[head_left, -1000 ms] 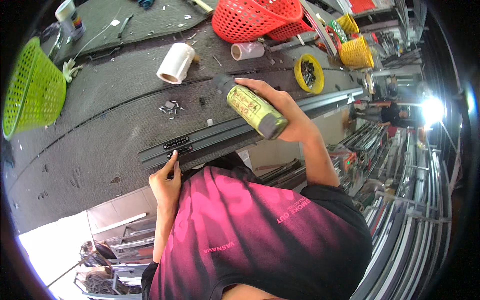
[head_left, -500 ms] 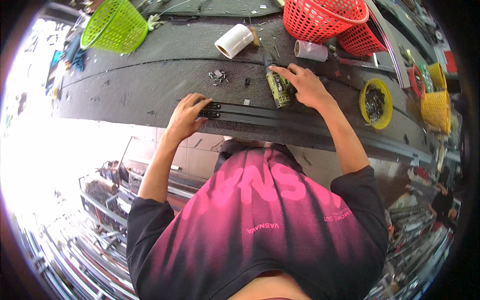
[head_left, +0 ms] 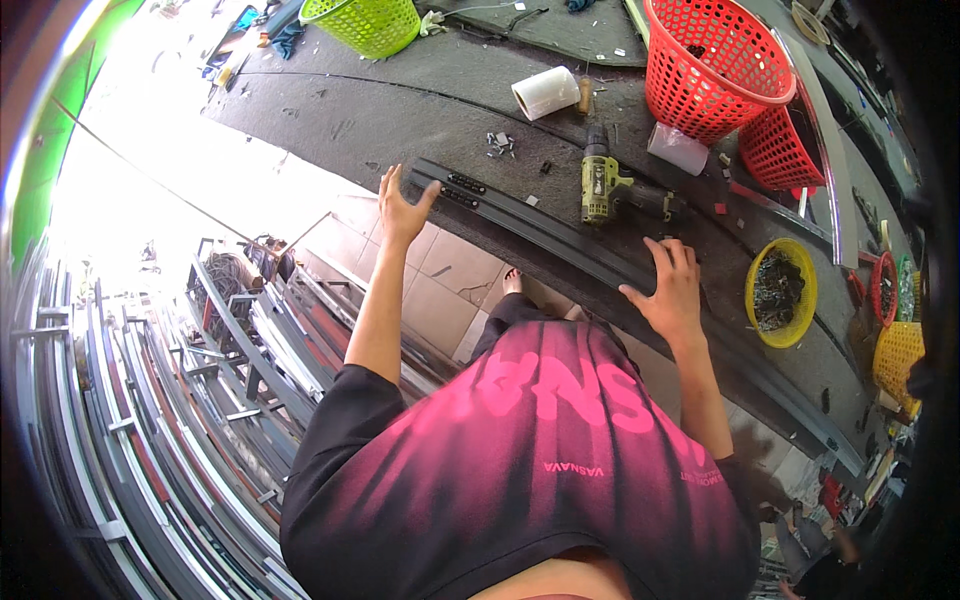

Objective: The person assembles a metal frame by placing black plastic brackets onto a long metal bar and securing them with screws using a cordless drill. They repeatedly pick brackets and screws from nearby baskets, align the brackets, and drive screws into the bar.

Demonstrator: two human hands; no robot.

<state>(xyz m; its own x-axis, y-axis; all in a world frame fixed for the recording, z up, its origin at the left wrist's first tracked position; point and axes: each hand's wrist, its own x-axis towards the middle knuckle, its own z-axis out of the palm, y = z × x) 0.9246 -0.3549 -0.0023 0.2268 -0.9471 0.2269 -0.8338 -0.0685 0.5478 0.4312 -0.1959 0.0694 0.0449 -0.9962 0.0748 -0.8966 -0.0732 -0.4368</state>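
Observation:
Two long dark metal profiles (head_left: 560,240) lie side by side along the near edge of the workbench, running from upper left to lower right. Small black perforated fittings (head_left: 462,190) sit at their left end. My left hand (head_left: 405,212) is at that end, thumb and fingers apart, the thumb close to the fittings. Over the profiles farther right, my right hand (head_left: 670,292) has its fingers spread; I cannot tell how firmly it touches them. A yellow-green and black cordless drill (head_left: 598,185) lies on the bench beyond the profiles, held by neither hand.
Small metal pieces (head_left: 500,146) lie near the drill. Behind are rolls of clear film (head_left: 546,94), a green basket (head_left: 372,25) and red baskets (head_left: 710,70). A yellow basket of small parts (head_left: 780,290) stands right. Racked metal bars (head_left: 110,400) fill the lower left.
My right hand has left the drill and come down to the profiles. My left hand's fingers have spread at the profile ends. The view has turned, so the bench now slants.

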